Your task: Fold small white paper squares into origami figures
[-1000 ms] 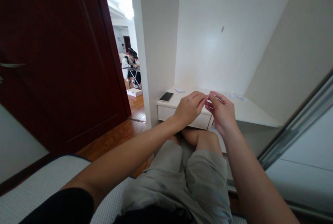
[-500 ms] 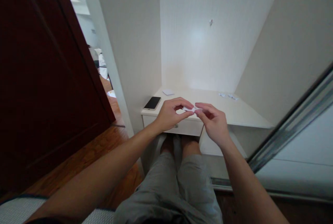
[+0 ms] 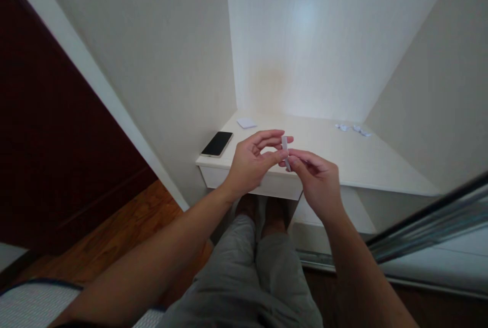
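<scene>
My left hand (image 3: 249,165) and my right hand (image 3: 316,183) meet above the front edge of a low white table (image 3: 343,162). Between their fingertips they pinch a small folded white paper strip (image 3: 284,149), held upright. The left thumb and forefinger press it from the left, the right fingers from below and the right. Both hands are closed on the paper. My knees in grey shorts (image 3: 259,272) are below the hands.
A dark phone (image 3: 217,144) lies at the table's left front corner, a small white paper square (image 3: 246,123) behind it. Small folded white paper pieces (image 3: 353,128) lie at the back right. A dark red door (image 3: 57,140) stands left, a sliding mirror frame (image 3: 430,221) right.
The view has tilted down and to the right, so the doorway and the person beyond it are out of sight. The paper went from lying flat between my fingers to standing upright.
</scene>
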### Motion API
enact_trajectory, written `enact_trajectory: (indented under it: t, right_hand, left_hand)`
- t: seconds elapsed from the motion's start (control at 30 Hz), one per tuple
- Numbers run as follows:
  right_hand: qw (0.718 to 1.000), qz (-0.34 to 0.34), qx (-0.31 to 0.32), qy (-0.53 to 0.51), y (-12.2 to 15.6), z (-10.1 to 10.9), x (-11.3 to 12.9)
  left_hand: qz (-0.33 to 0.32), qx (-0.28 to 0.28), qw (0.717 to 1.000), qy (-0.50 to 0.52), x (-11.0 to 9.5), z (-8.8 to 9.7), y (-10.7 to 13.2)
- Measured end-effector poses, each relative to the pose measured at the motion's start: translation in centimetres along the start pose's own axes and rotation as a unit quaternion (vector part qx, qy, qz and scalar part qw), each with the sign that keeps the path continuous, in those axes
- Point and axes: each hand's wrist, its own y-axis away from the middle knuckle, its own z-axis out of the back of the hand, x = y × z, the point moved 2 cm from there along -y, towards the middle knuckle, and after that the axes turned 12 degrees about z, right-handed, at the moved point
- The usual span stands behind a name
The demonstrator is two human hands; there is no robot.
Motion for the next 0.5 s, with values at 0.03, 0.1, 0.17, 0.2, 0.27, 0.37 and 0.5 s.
enact_trajectory:
  t: [0.03,0.1,0.17,0.2,0.27,0.37,0.5]
  right_hand:
    - [1.0,-0.02,-0.015,-0.018,-0.1,-0.1,-0.6]
    - [0.997,-0.062,-0.031,-0.041,-0.2,-0.3,-1.7]
    - [0.992,-0.1,-0.033,-0.066,0.1,-0.4,-2.6]
    - [0.989,-0.116,-0.034,-0.084,0.4,-0.5,-3.1]
    - [0.981,-0.141,-0.041,-0.124,0.9,-0.6,-3.7]
    - [0.968,-0.172,-0.05,-0.173,1.4,-0.9,-4.1]
    - [0.962,-0.173,-0.063,-0.201,1.1,-1.6,-4.2]
  left_hand:
    - [0.001,-0.016,1.0,0.003,0.4,0.0,-0.3]
    - [0.007,-0.042,0.999,0.005,1.4,0.2,-0.7]
    - [0.017,-0.058,0.998,0.012,2.6,0.5,-0.8]
    - [0.022,-0.061,0.998,0.019,3.1,0.6,-0.7]
    - [0.033,-0.056,0.997,0.036,4.0,0.8,-0.5]
    - [0.052,-0.046,0.996,0.047,4.7,0.9,-0.1]
    - [0.058,-0.06,0.996,0.028,4.1,1.3,-0.2]
